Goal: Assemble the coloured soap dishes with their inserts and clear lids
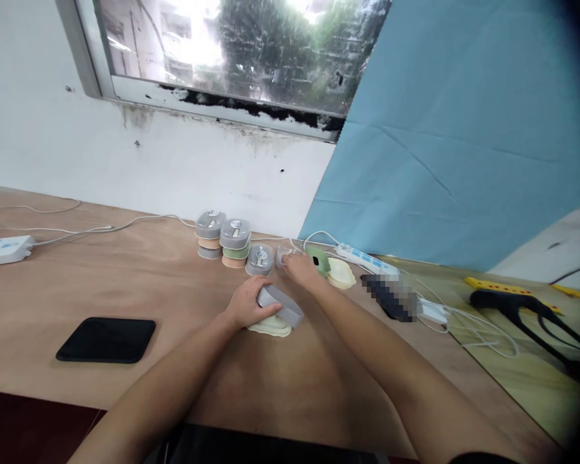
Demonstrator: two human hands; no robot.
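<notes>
My left hand (245,305) grips a grey lid (281,304), tilted over a cream container base (272,327) on the wooden table (174,303). My right hand (300,269) reaches further back, fingers curled on a small clear-lidded container (283,256) beside a green container (319,260). Another grey-lidded container (260,259) stands just left of it.
Two stacks of lidded containers (222,242) stand near the wall. A cream bowl (341,273), white power strips (367,260) (4,250), cables and a blurred dark object (390,298) lie right. A black tablet (107,339) lies left. Blue sheet (464,129) behind.
</notes>
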